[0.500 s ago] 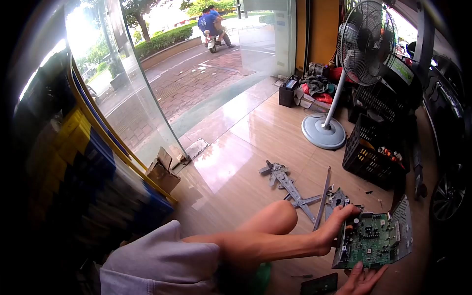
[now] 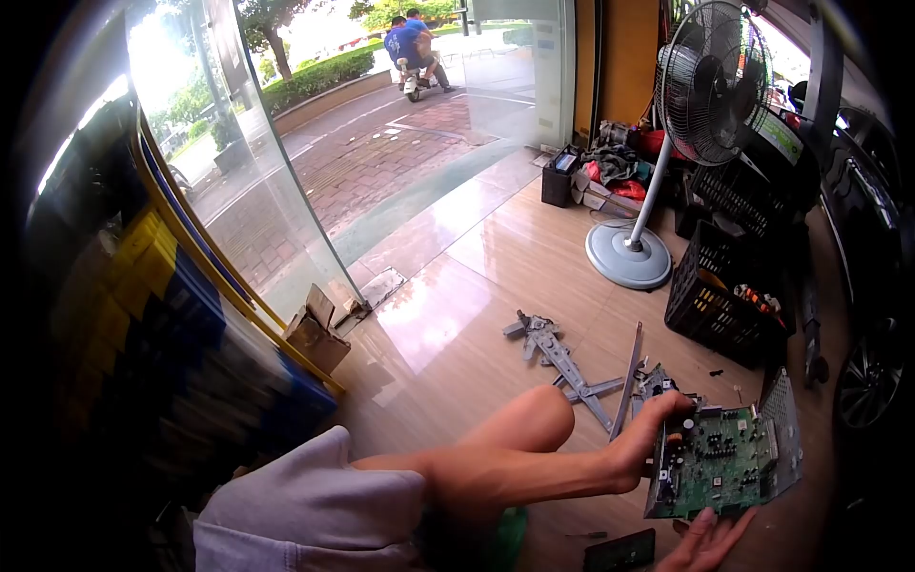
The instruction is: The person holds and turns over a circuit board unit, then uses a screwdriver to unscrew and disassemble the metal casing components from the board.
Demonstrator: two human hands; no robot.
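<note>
A green circuit board (image 2: 717, 456) sits in an open metal casing, its perforated side panel (image 2: 783, 429) standing up at the right. My left hand (image 2: 658, 424) grips the upper left edge of this unit, its fingertips partly hidden behind it. Along the lower edge, my right hand (image 2: 710, 541) has its thumb against the rim and its fingers stretched underneath. Below the board, a flat black panel (image 2: 620, 551) and a small screwdriver-like tool (image 2: 586, 535) lie on the floor. Past my left forearm rests a grey metal scissor-type mechanism (image 2: 562, 367) beside a long metal strip (image 2: 626, 381).
A pedestal fan (image 2: 629, 253) stands on the tiled floor near a black plastic crate (image 2: 720, 305) of parts. Glass doors (image 2: 286, 181) open to a pavement with two people on a scooter (image 2: 412, 81). A cardboard box (image 2: 316, 334) sits left; a dark car (image 2: 872, 362) is at right.
My left wrist and thumb have shifted slightly on the board's upper edge. The casing has tilted a little, its side panel now a bit higher. My right hand has edged slightly right.
</note>
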